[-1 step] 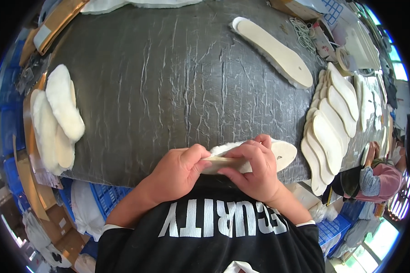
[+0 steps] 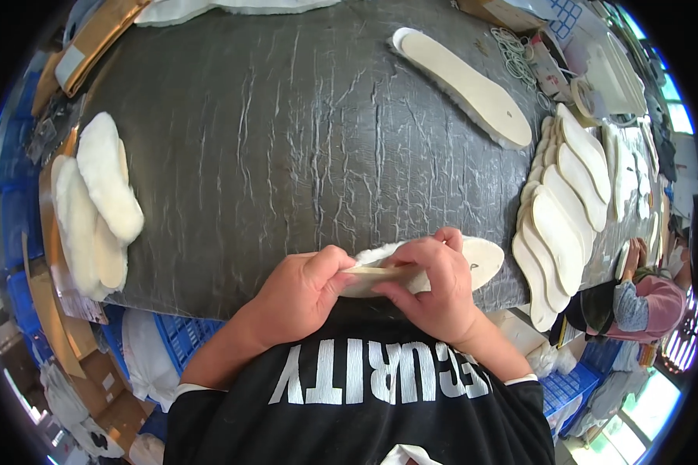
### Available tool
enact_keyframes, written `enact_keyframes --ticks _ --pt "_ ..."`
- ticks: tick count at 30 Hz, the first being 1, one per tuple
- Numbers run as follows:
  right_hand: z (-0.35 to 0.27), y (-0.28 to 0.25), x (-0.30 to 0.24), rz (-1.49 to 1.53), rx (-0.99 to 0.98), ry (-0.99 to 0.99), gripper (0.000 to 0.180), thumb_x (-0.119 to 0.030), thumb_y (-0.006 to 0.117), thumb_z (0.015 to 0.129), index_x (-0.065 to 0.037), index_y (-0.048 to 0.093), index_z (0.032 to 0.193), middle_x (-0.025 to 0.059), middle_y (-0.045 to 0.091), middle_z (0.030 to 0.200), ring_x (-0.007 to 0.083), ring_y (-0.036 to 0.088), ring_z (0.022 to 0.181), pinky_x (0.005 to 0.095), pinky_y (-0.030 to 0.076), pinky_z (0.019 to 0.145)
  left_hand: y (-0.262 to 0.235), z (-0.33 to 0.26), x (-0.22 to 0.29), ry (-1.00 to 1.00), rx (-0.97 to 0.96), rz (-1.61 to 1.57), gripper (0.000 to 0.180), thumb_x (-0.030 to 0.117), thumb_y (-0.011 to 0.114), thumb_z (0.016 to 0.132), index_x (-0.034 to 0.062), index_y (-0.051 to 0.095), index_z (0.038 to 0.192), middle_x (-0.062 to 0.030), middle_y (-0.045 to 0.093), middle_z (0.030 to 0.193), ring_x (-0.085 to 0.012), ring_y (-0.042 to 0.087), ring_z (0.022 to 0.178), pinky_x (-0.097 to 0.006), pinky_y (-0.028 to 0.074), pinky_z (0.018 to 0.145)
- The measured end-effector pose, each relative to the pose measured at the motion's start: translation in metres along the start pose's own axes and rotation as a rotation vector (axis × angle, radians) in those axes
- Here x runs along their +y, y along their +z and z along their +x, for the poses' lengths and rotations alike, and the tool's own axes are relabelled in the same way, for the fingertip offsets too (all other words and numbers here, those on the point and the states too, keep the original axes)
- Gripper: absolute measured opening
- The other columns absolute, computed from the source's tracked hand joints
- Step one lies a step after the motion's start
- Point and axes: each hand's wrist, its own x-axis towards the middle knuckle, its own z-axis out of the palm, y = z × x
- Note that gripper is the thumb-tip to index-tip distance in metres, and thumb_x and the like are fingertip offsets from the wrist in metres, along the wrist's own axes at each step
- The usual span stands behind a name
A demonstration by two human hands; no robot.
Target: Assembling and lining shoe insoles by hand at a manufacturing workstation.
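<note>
Presently | left hand (image 2: 298, 294) pinching fleecy insole (image 2: 485, 262) | right hand (image 2: 442, 293) gripping it | hands narrow

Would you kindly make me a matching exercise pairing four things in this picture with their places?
Things
1. Held insole
2. Lone insole
3. Fluffy white insoles
4. Overlapping pale insoles

Places
A. At the left end of the dark table
B. Along the table's right side, the rightmost of the four
C. At the table's near edge, in the left hand and right hand
D. Toward the far edge, right of the middle

Pairs: 1-C, 2-D, 3-A, 4-B
</note>
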Motion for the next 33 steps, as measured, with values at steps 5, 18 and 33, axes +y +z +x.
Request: enact_keyframes --ticks 5,18,33 --pt "-0.002 -0.003 0.005 0.017 0.011 0.011 0.040 -0.013 0.084 0.067 -0.009 0.057 0.096 0.0031 0.063 0.082 0.0232 0.059 0.074 0.0390 0.038 0.075 -0.005 -0.006 0.001 -0.084 -0.022 0.039 0.010 0.010 0.058 0.096 0.0010 0.055 0.098 -0.0153 0.063 0.077 -0.0323 0.063 0.066 -0.038 0.048 0.061" --pt "-0.008 0.001 0.004 0.110 -0.058 -0.082 0.033 -0.011 0.082 0.068 -0.011 0.058 0.092 0.0029 0.061 0.084 0.0228 0.060 0.073 0.0408 0.038 0.077 -0.015 0.005 0.012 -0.254 -0.158 -0.353 0.052 0.018 0.085 0.075 -0.0029 0.060 0.116 -0.0170 0.066 0.111 -0.0209 0.067 0.094 -0.033 0.053 0.080" --pt "-0.005 -0.008 0.000 0.042 -0.124 -0.073 0.033 -0.017 0.081 0.067 -0.012 0.059 0.092 0.0016 0.062 0.083 0.0208 0.061 0.074 0.0418 0.038 0.079 -0.008 0.003 0.020 -0.151 -0.207 0.016 0.023 0.005 0.073 0.080 -0.0023 0.066 0.101 -0.0152 0.071 0.092 -0.0255 0.070 0.082 -0.034 0.053 0.072"
